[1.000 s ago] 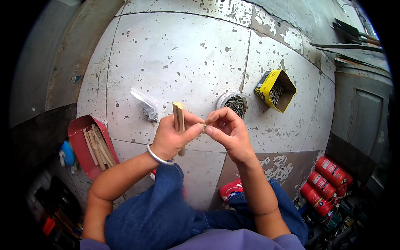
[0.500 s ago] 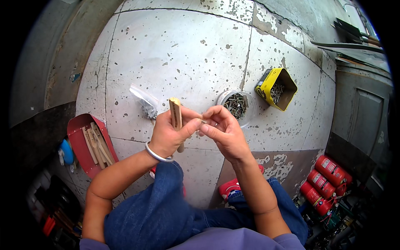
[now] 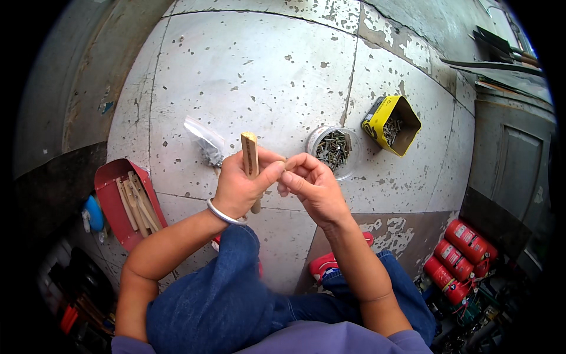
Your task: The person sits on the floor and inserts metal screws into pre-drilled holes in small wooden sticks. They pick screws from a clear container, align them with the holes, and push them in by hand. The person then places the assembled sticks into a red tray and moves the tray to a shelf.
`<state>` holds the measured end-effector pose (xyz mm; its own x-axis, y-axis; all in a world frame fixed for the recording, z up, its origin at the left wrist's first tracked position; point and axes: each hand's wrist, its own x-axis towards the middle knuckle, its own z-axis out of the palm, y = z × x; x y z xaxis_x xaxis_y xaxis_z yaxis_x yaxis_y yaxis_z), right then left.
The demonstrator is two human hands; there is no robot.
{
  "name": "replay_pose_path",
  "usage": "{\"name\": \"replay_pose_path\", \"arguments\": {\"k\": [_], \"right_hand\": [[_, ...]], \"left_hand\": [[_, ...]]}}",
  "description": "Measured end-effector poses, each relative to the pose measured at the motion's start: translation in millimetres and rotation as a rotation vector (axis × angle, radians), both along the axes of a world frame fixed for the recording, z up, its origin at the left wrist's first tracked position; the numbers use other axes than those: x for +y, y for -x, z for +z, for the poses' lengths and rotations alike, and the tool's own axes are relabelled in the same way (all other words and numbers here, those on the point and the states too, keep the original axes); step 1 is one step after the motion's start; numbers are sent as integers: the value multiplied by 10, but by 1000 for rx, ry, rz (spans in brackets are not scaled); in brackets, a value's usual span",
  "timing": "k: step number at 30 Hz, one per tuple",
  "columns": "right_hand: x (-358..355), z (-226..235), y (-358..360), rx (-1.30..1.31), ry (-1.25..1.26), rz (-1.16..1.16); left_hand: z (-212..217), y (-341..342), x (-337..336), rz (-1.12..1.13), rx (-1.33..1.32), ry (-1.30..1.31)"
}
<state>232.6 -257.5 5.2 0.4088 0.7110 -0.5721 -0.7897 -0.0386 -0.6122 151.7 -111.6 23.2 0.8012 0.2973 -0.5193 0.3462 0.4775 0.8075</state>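
My left hand point(image 3: 236, 187), a silver bangle at its wrist, is closed around a pale wooden handle point(image 3: 250, 156). The handle stands nearly upright, with a slot or dark marking along its side. At the left thumb and forefinger, the fingertips of my right hand point(image 3: 318, 189) pinch something tiny, mostly hidden by the fingers. Just beyond the right hand is a clear round tub point(image 3: 355, 168) of loose screws or bolts. Beyond the left hand a clear plastic bag point(image 3: 202, 138) lies on the floor with small dark metal parts inside.
A yellow and black tin point(image 3: 407, 113) with small metal fasteners stands right of the tub. At the left, a red scoop-shaped container point(image 3: 110, 183) holds several wooden handles point(image 3: 137, 203). Several red fire extinguishers point(image 3: 451, 259) lie at the lower right. Long-handled tools point(image 3: 501, 44) rest at the upper right.
My right hand has shifted slightly left, its fingers curling closer around the tiny piece, which is less visible now. The wooden handle has moved up a little with my left hand.
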Motion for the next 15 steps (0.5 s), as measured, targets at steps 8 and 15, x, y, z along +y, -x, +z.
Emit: {"name": "replay_pose_path", "arguments": {"k": [8,15], "right_hand": [[-24,-4,-16,68,-16,46],[13,44,-12,34,-24,-82]], "left_hand": [[-53,65,-3,-14,24,-70],[-97,72,-10,-7,6,-111]]}}
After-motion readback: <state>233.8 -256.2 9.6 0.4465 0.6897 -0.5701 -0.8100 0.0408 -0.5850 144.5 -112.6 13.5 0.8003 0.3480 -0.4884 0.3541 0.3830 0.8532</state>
